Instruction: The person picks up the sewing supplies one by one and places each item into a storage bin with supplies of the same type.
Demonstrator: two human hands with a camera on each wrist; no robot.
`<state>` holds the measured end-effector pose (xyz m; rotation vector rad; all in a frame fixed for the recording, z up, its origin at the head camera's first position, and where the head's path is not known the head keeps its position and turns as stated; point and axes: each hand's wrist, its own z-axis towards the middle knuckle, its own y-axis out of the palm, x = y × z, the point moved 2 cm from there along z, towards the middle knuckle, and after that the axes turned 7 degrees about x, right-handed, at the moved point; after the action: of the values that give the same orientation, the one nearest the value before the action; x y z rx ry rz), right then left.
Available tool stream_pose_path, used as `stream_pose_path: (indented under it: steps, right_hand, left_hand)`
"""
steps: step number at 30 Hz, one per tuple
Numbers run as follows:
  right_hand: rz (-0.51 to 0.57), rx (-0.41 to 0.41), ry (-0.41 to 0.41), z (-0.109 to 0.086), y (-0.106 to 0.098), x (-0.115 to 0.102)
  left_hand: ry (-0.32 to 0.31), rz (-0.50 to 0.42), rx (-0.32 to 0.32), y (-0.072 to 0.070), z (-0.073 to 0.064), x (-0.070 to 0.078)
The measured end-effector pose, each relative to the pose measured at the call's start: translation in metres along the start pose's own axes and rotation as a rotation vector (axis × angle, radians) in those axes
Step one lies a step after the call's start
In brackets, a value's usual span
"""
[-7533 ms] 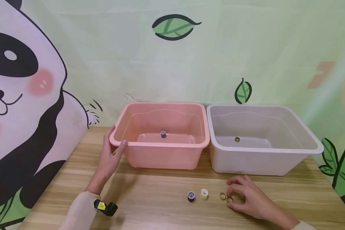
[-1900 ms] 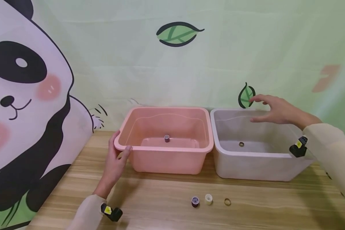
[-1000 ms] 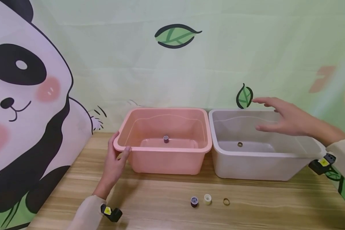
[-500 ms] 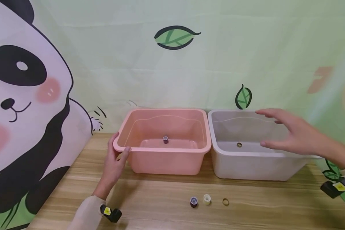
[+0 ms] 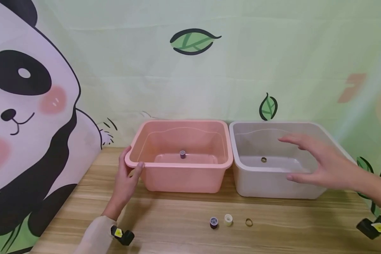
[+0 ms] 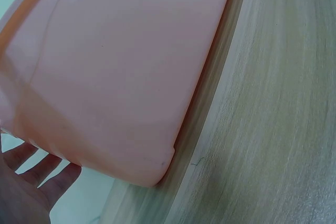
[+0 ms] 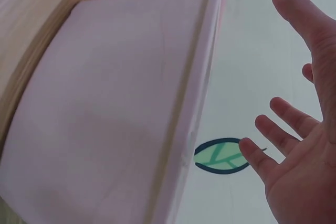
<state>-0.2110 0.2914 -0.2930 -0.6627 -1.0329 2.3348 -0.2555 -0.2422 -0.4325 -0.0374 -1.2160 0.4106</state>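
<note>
At the front left corner of a pink plastic tub, my left hand grips the rim, thumb in front and fingers round the side. My right hand hovers over the front right of a light grey tub, thumb and fingers spread, nothing between them. Inside the pink tub lies a small purple cylindrical piece; in the grey tub, a brass-coloured ring. On the table are a dark purple piece, a cream-white piece and another brass-coloured ring, in a row.
Both tubs stand side by side at the back of a wood-grain table, rims nearly touching. Behind them hangs a pale green cloth printed with a panda and leaves.
Earlier two rings lay on the table by my right hand; now one does. That hand went up over the grey tub, then came back down and nearer. My left hand keeps its hold.
</note>
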Motion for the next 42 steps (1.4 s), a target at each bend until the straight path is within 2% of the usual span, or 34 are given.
stream_pose_path:
  steps: [11,18,24,26,32,42]
  right_hand:
    - [0.058,0.025,0.019,-0.018,0.017,-0.023]
    - [0.058,-0.036,0.097,-0.028,0.029,-0.038]
    - [0.098,-0.019,0.027,-0.034,0.042,-0.049]
    - [0.115,-0.029,0.022,-0.037,0.047,-0.05]
    - [0.143,-0.111,0.076,-0.048,0.07,-0.047]
    - [0.128,-0.123,0.089,-0.067,0.108,-0.039]
  left_hand:
    - [-0.003,-0.005,-0.003,0.001,-0.001,0.002]
    - [-0.008,0.0,-0.007,0.001,0.0,0.001]
    - [-0.009,0.003,-0.007,0.001,-0.001,0.002]
    - [-0.011,0.001,-0.006,0.001,-0.001,0.003]
    - [-0.021,0.014,0.001,0.0,-0.002,0.002]
    - [-0.02,0.013,-0.002,0.0,-0.002,0.003]
